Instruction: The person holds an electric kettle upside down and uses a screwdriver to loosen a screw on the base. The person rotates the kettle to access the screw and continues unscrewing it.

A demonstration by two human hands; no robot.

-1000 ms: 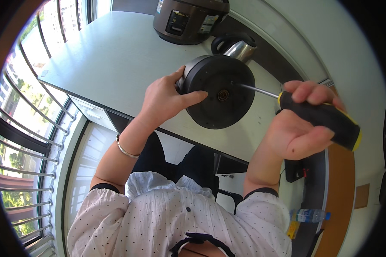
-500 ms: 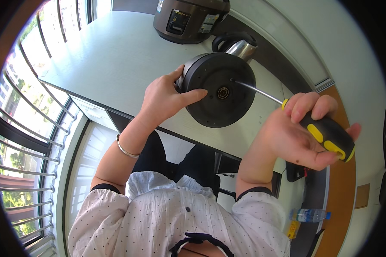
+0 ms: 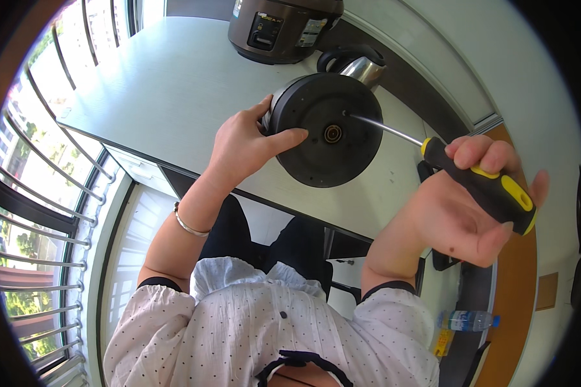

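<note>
Left hand (image 3: 242, 145) grips the rim of an electric kettle (image 3: 326, 126) tipped on its side, round black underside facing the camera, thumb laid across the base. Right hand (image 3: 465, 206) wraps the black-and-yellow handle of a screwdriver (image 3: 478, 187); its metal shaft runs up-left, tip touching the base near the upper edge. Kettle lies on a white table (image 3: 142, 84). Dark rice cooker (image 3: 281, 29) stands behind it. Plastic water bottle (image 3: 468, 319) on the floor, lower right

A dark rice cooker (image 3: 284, 29) stands on the white table (image 3: 148, 84).
</note>
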